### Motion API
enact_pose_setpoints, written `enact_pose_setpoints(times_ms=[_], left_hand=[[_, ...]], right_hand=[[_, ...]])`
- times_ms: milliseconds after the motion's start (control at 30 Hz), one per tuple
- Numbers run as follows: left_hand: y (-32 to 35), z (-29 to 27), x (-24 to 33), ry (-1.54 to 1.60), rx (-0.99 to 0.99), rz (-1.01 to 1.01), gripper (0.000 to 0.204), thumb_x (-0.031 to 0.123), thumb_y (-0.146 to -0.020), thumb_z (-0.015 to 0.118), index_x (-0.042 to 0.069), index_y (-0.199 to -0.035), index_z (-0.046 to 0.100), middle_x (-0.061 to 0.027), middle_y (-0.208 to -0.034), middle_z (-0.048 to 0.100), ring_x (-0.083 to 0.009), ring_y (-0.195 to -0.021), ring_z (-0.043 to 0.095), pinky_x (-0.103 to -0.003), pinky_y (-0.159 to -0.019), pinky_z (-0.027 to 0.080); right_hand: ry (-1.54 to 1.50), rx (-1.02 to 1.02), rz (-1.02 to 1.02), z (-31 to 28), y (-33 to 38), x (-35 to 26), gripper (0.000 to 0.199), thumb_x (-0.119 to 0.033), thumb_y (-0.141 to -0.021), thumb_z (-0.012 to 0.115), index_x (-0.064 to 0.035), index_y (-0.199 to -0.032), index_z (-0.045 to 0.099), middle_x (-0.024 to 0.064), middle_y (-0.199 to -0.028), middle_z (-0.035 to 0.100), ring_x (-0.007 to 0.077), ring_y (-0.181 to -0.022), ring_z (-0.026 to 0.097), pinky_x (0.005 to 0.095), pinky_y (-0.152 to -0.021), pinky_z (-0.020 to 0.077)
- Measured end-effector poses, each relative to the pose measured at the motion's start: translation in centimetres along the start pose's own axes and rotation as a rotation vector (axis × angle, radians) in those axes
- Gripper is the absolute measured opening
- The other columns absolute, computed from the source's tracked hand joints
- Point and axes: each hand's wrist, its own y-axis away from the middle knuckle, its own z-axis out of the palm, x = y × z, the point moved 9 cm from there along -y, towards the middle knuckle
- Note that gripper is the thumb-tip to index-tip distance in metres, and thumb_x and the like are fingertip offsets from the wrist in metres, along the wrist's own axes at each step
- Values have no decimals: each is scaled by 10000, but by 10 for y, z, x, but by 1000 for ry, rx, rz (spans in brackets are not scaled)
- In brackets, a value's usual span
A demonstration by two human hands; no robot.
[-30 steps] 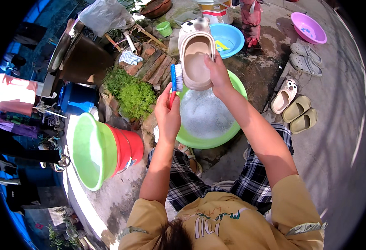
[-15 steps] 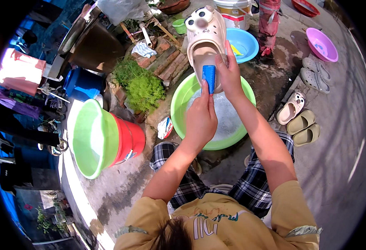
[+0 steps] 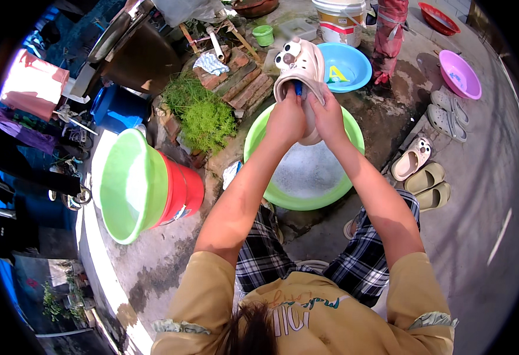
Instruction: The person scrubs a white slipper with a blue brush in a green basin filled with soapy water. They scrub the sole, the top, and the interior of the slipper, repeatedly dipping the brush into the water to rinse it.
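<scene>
A cream clog (image 3: 311, 64) with a cartoon animal face on its toe is held over a light green basin (image 3: 306, 203) of sudsy water. My right hand (image 3: 328, 117) grips the clog along its right side, fingers hidden beneath it. Fingers of my left hand (image 3: 288, 120) reach inside the shoe opening, closed on a blue scrub brush (image 3: 298, 87). Only a bit of the brush shows; its bristles are out of sight. The clog tilts, toe pointing away from me and heel above the water.
On my left stands a red bucket (image 3: 179, 190) with a green basin (image 3: 126, 228) leaning over it. Blue basin (image 3: 357, 65) lies beyond the clog. To the right are a matching clog (image 3: 412, 161), olive slippers (image 3: 428, 184), grey clogs (image 3: 447, 122) and a pink basin (image 3: 475, 83).
My left hand has pushed the brush forward, deeper into the clog's opening. The clog has tipped, and its toe sits lower in view.
</scene>
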Motion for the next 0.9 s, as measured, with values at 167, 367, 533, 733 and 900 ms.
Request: enact_pose_setpoints(times_ms=[167, 367, 533, 733, 900], left_hand=[[45, 31, 14, 99, -166, 71, 408, 176, -914, 365, -45, -1256, 385, -298, -857, 590, -424, -800, 588, -461, -707, 452], [-21, 14, -19, 129, 7, -23, 324, 108, -860, 419, -95, -1110, 458, -304, -856, 586, -428, -824, 582, -460, -734, 450], [-20, 25, -22, -96, -42, 32, 418, 132, -814, 478, -51, -1187, 434, -258, -878, 608, -369, -815, 610, -423, -687, 474], [-4, 55, -47, -37, -180, -27, 573, 26, -757, 475, -116, -1273, 270, -296, -881, 591, -401, -809, 600, -468, -696, 465], [-40, 72, -75, 267, -157, -24, 534, 149, -816, 448, -89, -1273, 308, -306, -1054, 543, -396, -891, 590, -424, -755, 475]], right_hand=[[-176, -12, 230, -16, 2, 17, 329, -189, -885, 501, 16, -1142, 503, 133, -1013, 607, 172, -890, 567, 292, -793, 431], [136, -126, 104, 18, 11, 19, 382, -133, -873, 463, 52, -1207, 459, 181, -1115, 572, 242, -996, 563, 304, -854, 419], [169, -220, 140, 18, 15, 22, 525, -66, -797, 446, 71, -1293, 338, 234, -1146, 529, 274, -1029, 546, 312, -900, 394], [626, -220, 134, 5, 12, 37, 608, -82, -742, 499, 43, -1312, 329, 242, -1095, 519, 360, -1042, 512, 387, -896, 400], [773, -481, 100, 27, 32, 40, 639, -101, -714, 533, 59, -1301, 339, 261, -1140, 494, 375, -1064, 496, 385, -912, 395]])
